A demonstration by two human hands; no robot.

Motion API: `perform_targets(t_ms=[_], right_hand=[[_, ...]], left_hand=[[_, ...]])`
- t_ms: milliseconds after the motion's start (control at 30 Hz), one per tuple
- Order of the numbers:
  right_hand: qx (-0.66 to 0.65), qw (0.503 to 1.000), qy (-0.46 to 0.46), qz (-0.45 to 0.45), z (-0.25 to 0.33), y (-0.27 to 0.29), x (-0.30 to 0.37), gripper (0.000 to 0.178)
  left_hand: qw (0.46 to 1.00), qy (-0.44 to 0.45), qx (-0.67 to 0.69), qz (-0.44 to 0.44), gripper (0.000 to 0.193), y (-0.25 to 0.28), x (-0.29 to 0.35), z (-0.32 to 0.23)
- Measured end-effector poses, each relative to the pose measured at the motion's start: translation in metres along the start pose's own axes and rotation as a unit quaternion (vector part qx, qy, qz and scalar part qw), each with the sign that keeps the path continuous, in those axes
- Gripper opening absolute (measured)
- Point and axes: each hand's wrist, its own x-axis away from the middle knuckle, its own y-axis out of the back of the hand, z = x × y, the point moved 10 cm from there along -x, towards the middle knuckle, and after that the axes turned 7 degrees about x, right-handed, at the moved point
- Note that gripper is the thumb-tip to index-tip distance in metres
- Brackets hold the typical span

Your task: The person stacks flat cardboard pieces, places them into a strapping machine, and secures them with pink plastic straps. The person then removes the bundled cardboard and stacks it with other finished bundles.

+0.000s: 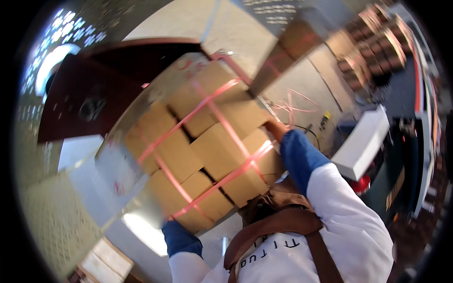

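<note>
A wide bundle of brown cardboard boxes (217,148), bound crosswise with pink strapping (226,123), lies in front of my body. At its right edge my right hand (277,129) grips the side, the fingers partly hidden by the boxes. My left hand (171,219) holds the near left edge; only a sliver of it shows past the blue sleeve cuff. The bundle's near side comes close to my brown apron (278,221). Whether anything beneath bears its weight I cannot tell.
Beyond the bundle stands a dark red cabinet-like machine (75,101). More strapped box stacks (377,47) sit at the far right, near a long white box (361,144). Loose pink strapping (295,104) and a yellow-black tool (325,120) lie on the right. The picture is motion-blurred.
</note>
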Motion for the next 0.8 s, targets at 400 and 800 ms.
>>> perform_targets(t_ms=[400, 800], right_hand=[[0.141, 0.987, -0.066, 0.049, 0.016, -0.056, 0.000, 0.038], [0.102, 0.972, -0.008, -0.210, 0.066, 0.052, 0.133, 0.040]], left_hand=[[0.991, 0.066, -0.104, -0.060, 0.077, -0.002, -0.025, 0.006], [0.971, 0.147, -0.176, 0.066, 0.078, -0.082, -0.076, -0.014]])
